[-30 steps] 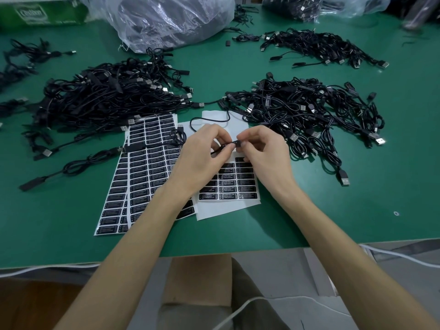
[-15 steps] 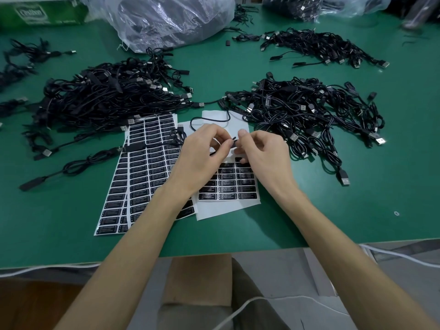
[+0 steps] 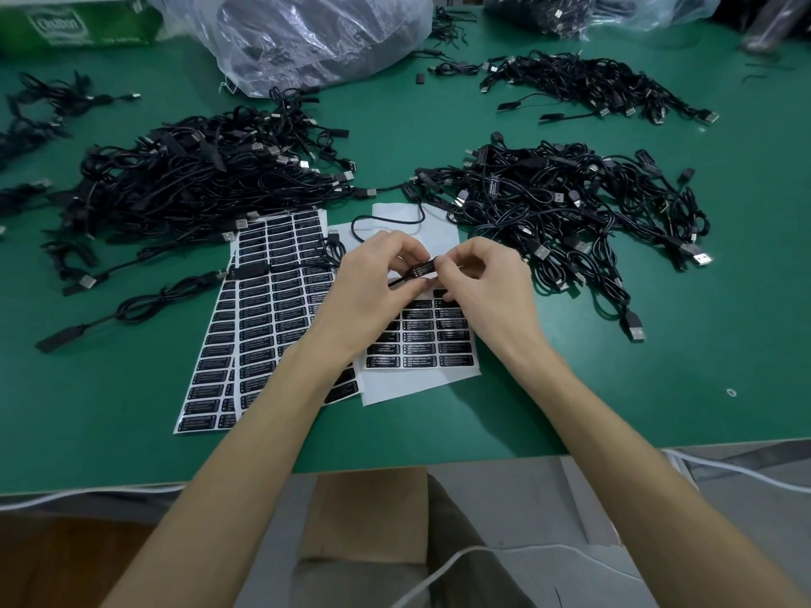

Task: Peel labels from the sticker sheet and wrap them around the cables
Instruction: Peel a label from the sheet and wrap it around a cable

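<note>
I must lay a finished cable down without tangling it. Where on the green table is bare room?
Most room: the near right of the table, between the right cable pile, the sticker sheets and the front edge. Also the near left, in front of the loose cable. Crowded: the left cable pile, the plastic bag behind it, and the sheets themselves.

Sticker sheets between 2 cable piles, bag behind

White "LED CONTROLLER" heading on black rectangular stickers of the white backing sheet at six o'clock, finer lines beneath unreadable, black label on the cable at centre likewise illegible, green carton at ten o'clock, white logo blurred
</note>
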Available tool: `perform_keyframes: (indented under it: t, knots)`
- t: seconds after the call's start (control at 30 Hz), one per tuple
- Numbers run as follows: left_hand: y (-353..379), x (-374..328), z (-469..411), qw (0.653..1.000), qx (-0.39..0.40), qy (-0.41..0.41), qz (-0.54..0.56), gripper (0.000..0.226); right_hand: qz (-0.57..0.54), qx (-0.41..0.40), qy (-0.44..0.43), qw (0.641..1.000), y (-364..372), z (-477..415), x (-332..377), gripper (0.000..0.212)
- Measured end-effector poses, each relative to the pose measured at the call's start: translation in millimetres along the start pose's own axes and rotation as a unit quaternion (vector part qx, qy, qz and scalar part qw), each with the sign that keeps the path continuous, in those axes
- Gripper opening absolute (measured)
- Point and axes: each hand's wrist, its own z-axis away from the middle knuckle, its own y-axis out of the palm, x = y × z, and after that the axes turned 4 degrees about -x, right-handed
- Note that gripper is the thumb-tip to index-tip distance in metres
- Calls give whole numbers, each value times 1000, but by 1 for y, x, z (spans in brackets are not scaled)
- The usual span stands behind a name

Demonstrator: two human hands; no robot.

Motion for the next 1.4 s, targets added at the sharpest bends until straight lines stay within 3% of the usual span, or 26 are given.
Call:
perform_keyframes:
  t: [0.53, 1.4]
  knots:
    - [1, 5, -2, 999, -4, -46, 26, 25, -35, -1, 2, 999, -1, 0, -1, 10]
    - [4, 7, -1, 998, -18, -53, -9, 22, -62, 2, 7, 998, -1, 0, -2, 11]
